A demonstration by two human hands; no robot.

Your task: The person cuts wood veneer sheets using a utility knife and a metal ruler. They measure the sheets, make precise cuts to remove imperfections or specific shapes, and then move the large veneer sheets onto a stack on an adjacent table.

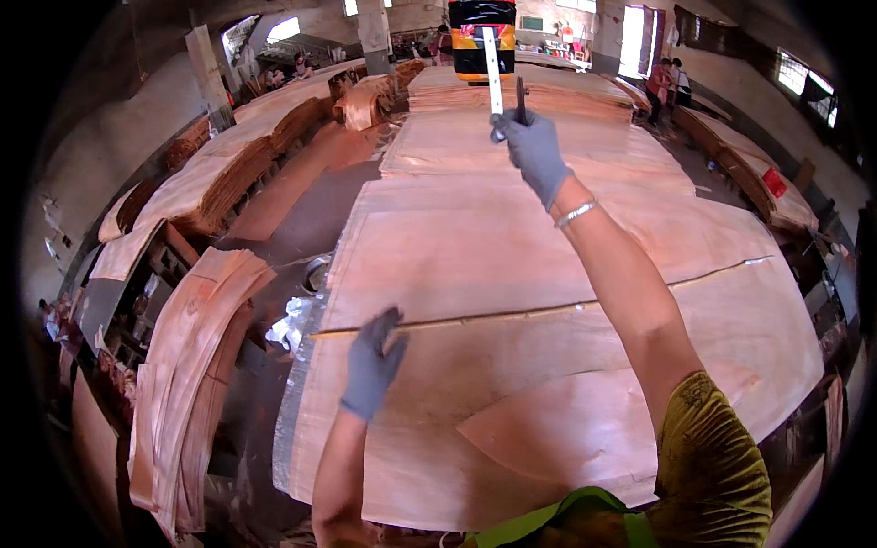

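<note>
A large sheet of thin reddish wood veneer [521,365] lies before me on a broad stack. Across it runs a long thin bamboo stick [512,316]. My left hand [373,361], in a grey glove, is over the sheet beside the stick's left end, its fingers apart and nothing held. Raised over the far sheets, my grey-gloved right hand [537,155] is closed on a dark, narrow tool [522,99] that points up. A white strip with holes [493,73] hangs right beside that hand; I cannot tell whether they touch. A torn, pointed veneer piece [557,429] lies nearest me.
A black, colourfully banded object [482,41] hangs at the top centre. Stacks of veneer [265,137] line the left, with curved loose sheets [187,365] nearer. Another stack [744,155] runs along the right, with people [660,87] standing by it. White plastic [290,321] lies by the left edge.
</note>
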